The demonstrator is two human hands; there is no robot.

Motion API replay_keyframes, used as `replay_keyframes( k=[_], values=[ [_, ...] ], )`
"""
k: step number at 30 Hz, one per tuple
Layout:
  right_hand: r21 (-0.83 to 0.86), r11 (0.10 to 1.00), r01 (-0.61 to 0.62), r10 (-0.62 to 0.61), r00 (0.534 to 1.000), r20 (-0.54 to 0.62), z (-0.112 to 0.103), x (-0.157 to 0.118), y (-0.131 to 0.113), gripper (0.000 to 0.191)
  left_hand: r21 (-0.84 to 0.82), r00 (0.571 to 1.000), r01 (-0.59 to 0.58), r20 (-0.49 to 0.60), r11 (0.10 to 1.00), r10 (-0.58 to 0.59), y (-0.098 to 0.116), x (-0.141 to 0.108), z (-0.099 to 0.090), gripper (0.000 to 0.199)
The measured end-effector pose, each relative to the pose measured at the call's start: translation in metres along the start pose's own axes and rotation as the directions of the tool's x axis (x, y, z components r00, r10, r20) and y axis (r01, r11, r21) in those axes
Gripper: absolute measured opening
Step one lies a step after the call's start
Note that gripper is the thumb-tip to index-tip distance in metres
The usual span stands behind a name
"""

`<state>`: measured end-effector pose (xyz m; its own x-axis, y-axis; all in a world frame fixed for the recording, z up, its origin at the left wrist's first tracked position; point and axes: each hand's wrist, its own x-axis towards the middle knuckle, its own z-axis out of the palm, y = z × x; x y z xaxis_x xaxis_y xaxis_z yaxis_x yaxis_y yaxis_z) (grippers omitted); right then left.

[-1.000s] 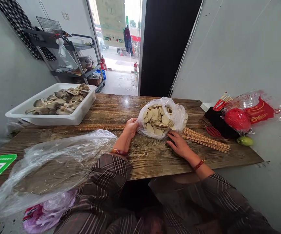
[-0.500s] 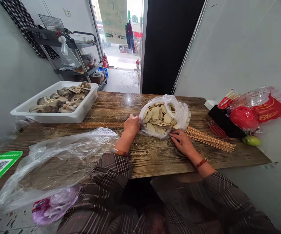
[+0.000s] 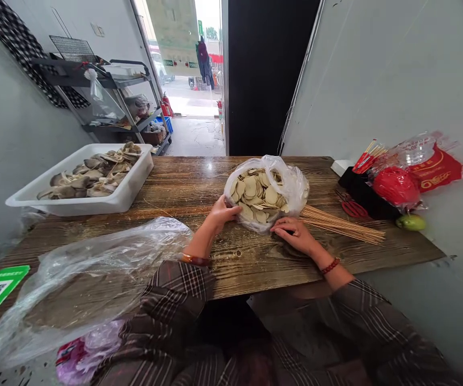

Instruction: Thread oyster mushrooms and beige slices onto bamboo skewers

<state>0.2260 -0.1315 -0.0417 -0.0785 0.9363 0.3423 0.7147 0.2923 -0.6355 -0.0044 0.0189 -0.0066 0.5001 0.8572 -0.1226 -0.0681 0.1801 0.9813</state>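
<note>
A clear plastic bag (image 3: 294, 188) stands open on the wooden table (image 3: 263, 268), filled with thin round pale slices (image 3: 255, 190). At the bag's left edge is my left hand (image 3: 218, 213), its thumb stretched over the rim by the slices and its fingers on the plastic. My right hand (image 3: 296, 235) rests at the bag's lower right edge, fingers bent together near the plastic; whether they pinch it is hard to tell. A bundle of thin wooden sticks (image 3: 344, 225) lies right of the bag, beyond my right hand.
On the left stands a white tray (image 3: 122, 201) of mushrooms (image 3: 95, 171). A large clear plastic sheet (image 3: 90, 273) covers the front left. Red scissors (image 3: 354, 209), a black box (image 3: 380, 201) with red packages and a green fruit (image 3: 411, 222) sit at the right.
My left thumb has spread out over the bag's rim, towards the slices. My right hand has shifted slightly left along the bag's lower edge. The whole view has turned slightly.
</note>
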Motion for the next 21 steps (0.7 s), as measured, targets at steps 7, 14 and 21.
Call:
replay_keyframes(
  k=[7,14,21],
  values=[
    [-0.046,0.991,0.129,-0.125,0.989,0.082,0.002,0.001,-0.007,0.029,-0.355,0.996,-0.058,0.043,0.933,0.078,-0.011,-0.001,0.012,0.091],
    [-0.22,0.96,0.174,-0.146,0.98,0.135,0.003,0.001,-0.01,0.033,-0.488,0.986,-0.129,0.028,0.863,0.163,-0.017,0.002,0.018,0.092],
    [-0.491,0.864,0.113,-0.016,0.98,0.197,0.013,0.008,-0.01,0.051,-0.461,0.989,-0.14,-0.025,0.876,0.145,-0.018,0.006,0.016,0.087]
  ],
)
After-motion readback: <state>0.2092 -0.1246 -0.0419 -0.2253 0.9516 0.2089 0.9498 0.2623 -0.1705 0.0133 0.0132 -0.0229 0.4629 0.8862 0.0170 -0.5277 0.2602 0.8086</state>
